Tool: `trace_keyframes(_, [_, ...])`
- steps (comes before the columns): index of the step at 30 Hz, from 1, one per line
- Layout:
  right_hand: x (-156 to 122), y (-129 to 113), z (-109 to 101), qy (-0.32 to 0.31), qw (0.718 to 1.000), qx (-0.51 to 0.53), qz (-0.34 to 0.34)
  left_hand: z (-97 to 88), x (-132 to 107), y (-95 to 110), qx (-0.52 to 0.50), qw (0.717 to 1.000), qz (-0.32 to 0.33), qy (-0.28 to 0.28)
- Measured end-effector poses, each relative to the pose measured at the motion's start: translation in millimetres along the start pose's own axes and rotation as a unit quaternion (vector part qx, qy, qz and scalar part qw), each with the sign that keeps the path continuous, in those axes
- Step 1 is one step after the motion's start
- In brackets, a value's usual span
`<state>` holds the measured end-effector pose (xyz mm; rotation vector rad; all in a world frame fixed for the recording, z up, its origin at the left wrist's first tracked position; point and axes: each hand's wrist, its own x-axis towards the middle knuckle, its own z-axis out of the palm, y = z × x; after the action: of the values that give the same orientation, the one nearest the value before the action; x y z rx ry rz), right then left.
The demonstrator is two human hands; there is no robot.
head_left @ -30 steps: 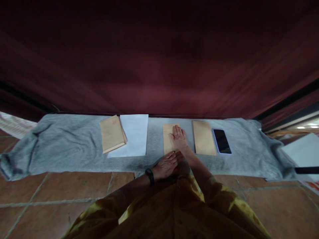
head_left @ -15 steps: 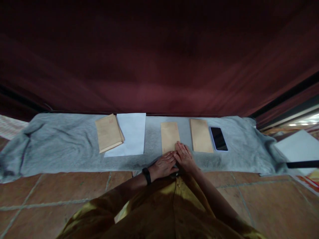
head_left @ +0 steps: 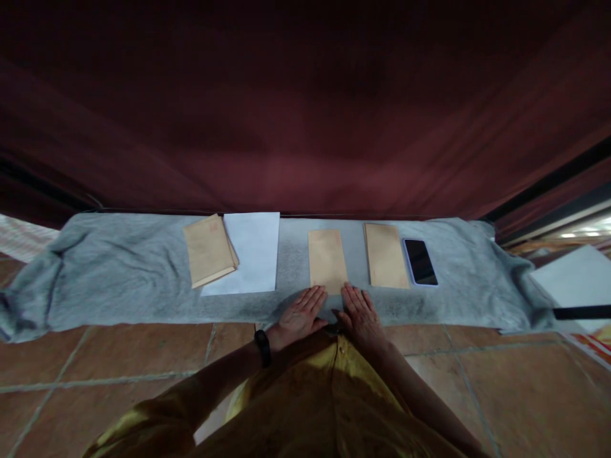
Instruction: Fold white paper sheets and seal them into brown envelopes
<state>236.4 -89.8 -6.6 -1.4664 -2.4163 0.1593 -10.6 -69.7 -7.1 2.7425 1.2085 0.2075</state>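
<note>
While both palms lie flat, Hands: left hand [head_left: 300, 312] and right hand [head_left: 360, 312] are open, fingers spread, holding nothing, side by side on the grey cloth [head_left: 119, 267].
Middle envelope [head_left: 327, 259]: flat on the cloth, its near edge at the fingertips.
Change: a second ago the right hand covered this envelope; it has slid back near, so the pressing stroke looks finished.
Left: envelope stack [head_left: 209, 250] on white sheet [head_left: 252, 254].
Right: second envelope [head_left: 386, 254], phone [head_left: 420, 261].

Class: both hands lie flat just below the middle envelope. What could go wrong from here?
The left hand and right hand rest on a rumpled grey cloth; dragging it could skew the middle envelope. The phone lies close beside the right envelope, so a sweep there might knock it.
</note>
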Motion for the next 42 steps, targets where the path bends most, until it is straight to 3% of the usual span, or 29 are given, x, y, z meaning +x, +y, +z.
trace_keyframes(4, [-2.0,-1.5,4.2,0.007,1.000,-0.015,0.005,-2.0,16.6,12.6,0.003,0.999,-0.049,0.015])
trace_keyframes(9, [-1.4,-3.4,4.7,0.011,0.999,-0.035,-0.013,5.6,68.4,20.2,0.009,0.997,-0.070,0.030])
trace_keyframes(17, [1.5,-3.6,6.3,0.026,0.999,-0.041,-0.003,13.8,141.9,-12.9,-0.001,0.991,-0.130,0.039])
trace_keyframes(24, [2.2,-3.2,5.5,0.008,0.999,-0.044,0.007,11.2,174.8,-36.2,-0.009,0.985,-0.171,0.032])
trace_keyframes(29, [2.3,-4.0,5.6,0.005,0.999,-0.043,0.014,11.0,163.4,-31.8,-0.010,0.990,-0.136,0.029])
trace_keyframes(36, [0.9,-0.9,11.1,0.019,1.000,-0.023,0.010,14.3,109.3,-12.4,0.004,0.999,-0.029,0.029])
trace_keyframes(42, [-1.7,4.3,11.9,0.027,0.999,0.027,0.015,-4.8,72.4,-4.1,0.008,0.999,0.039,0.018])
